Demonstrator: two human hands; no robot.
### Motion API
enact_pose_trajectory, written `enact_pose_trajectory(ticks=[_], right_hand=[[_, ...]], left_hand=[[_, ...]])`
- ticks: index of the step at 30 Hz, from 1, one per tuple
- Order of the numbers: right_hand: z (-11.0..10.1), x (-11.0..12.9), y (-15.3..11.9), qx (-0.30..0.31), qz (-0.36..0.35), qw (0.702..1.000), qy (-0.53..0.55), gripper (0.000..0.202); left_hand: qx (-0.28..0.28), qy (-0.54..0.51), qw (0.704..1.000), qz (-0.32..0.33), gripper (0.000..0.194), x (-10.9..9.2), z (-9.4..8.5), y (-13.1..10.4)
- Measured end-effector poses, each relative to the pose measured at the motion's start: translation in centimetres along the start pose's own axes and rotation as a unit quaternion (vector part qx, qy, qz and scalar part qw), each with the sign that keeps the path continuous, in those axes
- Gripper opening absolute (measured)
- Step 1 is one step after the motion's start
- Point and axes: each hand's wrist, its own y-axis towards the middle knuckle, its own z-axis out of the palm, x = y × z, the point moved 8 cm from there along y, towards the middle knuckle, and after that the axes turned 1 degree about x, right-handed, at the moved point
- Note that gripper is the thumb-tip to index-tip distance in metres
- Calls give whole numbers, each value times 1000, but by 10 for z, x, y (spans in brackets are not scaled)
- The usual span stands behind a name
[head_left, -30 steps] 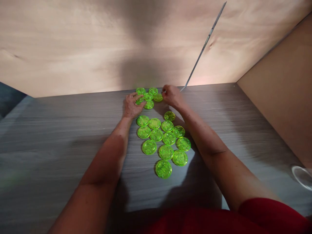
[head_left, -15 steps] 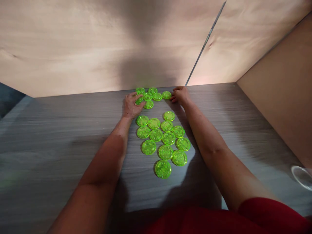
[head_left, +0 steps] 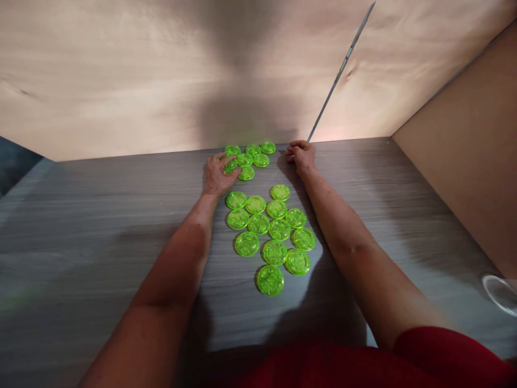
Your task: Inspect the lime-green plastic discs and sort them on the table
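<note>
Left hand [head_left: 217, 175] spread at left edge of far disc cluster [head_left: 245, 159]; right hand [head_left: 302, 156] curled right of cluster, can't tell if pinching. Sideways nudge could scatter it.

Translucent yellow-green round discs [head_left: 279, 229], plastic-looking and glittery inside, lie flat on the grey wood-grain bench [head_left: 100, 226]. I count thirteen in a loose nearer patch, many edge to edge, with one [head_left: 270, 281] lying closest to me. Seven more show in a smaller far cluster [head_left: 244, 160], the leftmost partly hidden by the left hand [head_left: 218, 175].
</note>
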Motion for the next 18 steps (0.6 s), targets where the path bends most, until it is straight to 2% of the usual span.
enact_pose_trajectory(ticks=[4, 10, 13, 15, 17, 18], right_hand=[[-14, -7, 7, -32, 9, 999, 12, 12], [-5, -5, 3, 0, -10, 999, 45, 18], [3, -5, -4, 73, -14, 995, 63, 21], [3, -5, -17, 145, -21, 988, 56, 22], [0, -1, -40, 238, -61, 969, 18, 21], [-2, 4, -57, 293, -104, 950, -16, 27]], left_hand=[[-7, -4, 1000, 0, 46, 3, 0, 0], [-9, -11, 1000, 13, 43, 10, 0, 0], [-3, -17, 999, 32, 38, 12, 0, 2], [-11, -25, 998, 48, 40, 12, -1, 3], [-22, -37, 997, 63, 45, 13, -2, 4], [-24, -43, 996, 68, 46, 13, -2, 4]])
